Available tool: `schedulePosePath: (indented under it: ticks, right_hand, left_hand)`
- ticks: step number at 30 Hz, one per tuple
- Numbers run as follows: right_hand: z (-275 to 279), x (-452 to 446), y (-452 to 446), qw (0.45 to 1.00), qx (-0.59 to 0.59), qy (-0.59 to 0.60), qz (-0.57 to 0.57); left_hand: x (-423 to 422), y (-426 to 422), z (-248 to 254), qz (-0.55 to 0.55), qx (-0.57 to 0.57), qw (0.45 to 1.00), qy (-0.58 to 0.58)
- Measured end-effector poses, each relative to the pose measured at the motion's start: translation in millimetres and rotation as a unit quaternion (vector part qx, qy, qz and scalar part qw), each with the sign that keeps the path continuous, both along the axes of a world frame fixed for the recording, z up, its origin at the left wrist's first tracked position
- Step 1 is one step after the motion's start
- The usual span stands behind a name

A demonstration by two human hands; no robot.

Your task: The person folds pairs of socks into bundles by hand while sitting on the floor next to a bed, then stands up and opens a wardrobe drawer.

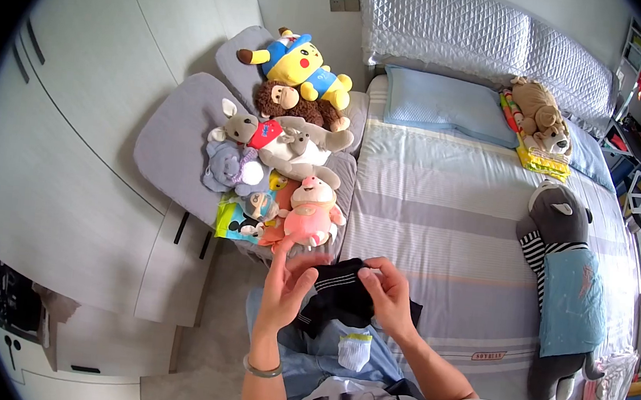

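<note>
Black garment with white stripes (pixel 342 291) is up in front of the lap, just above the light-blue jeans (pixel 308 372), beside the near-left edge of the bed (pixel 443 289). Right grip (pixel 369 272) is closed on it: thumb and fingers pinch the top edge near its upper-right corner, most of the cloth hanging below and left of the pinch, one flap sticking out right past the hand. Left grip (pixel 305 266) is wide, fingers up, thumb apart and right at the cloth's upper-left edge; contact there can't be confirmed. Stripes run roughly crosswise, tilted up toward the right hand; cloth spans wider left-right than top-bottom, but it's bunched, so true long axis is unclear. Lower part sags toward the jeans. White ribbed sock-like piece (pixel 354 355) with a yellow-green band lies on the jeans below, band end up. Left fingers are motion-blurred; right fingertips sit behind the cloth; garment type not readable, far side hidden.
</note>
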State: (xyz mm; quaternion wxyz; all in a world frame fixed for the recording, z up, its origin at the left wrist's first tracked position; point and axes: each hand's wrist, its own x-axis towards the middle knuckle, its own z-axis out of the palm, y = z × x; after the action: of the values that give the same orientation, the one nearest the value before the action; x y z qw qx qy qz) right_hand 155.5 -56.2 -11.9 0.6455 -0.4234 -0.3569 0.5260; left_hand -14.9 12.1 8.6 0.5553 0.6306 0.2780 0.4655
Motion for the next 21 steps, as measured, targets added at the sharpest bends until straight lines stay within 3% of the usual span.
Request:
schedulePosePath:
  ticks: [1,2,4,5,6,8,9,10,12,14,16,20,21]
  right_hand:
    - [4.6,-2.1,-1.4,0.983,0.008,-0.177,-0.038]
    - [4.1,-5.9,-0.4,0.984,0.007,-0.177,-0.037]
    - [0.5,-15.7,1.9,0.941,0.121,-0.312,-0.053]
    - [-3.7,-19.3,4.6,0.929,0.173,-0.322,-0.062]
    - [0.3,-19.0,3.0,0.929,0.174,-0.322,-0.062]
    - [11.6,-15.8,-2.2,0.954,0.078,-0.287,0.028]
    - [8.4,-13.4,-3.4,0.966,0.011,-0.238,0.099]
    - [-2.5,-12.4,-3.0,0.966,0.011,-0.238,0.096]
    - [-26.9,-12.5,-0.6,0.906,0.137,-0.391,0.084]
    - [-37.4,-16.1,2.0,0.898,0.117,-0.419,0.063]
    - [-47.0,-18.5,5.0,0.863,0.154,-0.478,-0.052]
    - [-51.9,-1.2,2.3,0.893,0.134,-0.425,-0.054]
    - [-52.4,2.5,0.9,0.978,0.063,-0.193,0.045]
  left_hand:
    - [5.2,2.3,-0.4,0.041,0.072,0.997,0.003]
    - [8.5,2.6,1.1,0.041,0.071,0.997,0.004]
    - [15.8,-2.2,10.8,0.077,0.126,0.973,0.18]
    - [21.4,-6.8,17.5,0.12,0.128,0.951,0.255]
    - [24.0,-8.1,21.6,0.121,0.128,0.951,0.255]
    - [28.0,-7.1,27.1,0.209,0.195,0.898,0.334]
    - [26.0,-1.4,28.7,0.243,0.285,0.874,0.309]
    - [24.7,3.2,31.8,0.241,0.286,0.875,0.308]
    - [20.8,7.7,36.8,0.198,0.364,0.872,0.261]
    - [14.5,8.4,37.9,0.184,0.362,0.875,0.264]
    - [9.3,8.0,46.1,0.23,0.279,0.904,0.228]
    - [-3.7,13.6,51.6,0.303,0.185,0.924,0.142]
    - [-7.0,15.9,48.3,0.304,0.183,0.924,0.143]
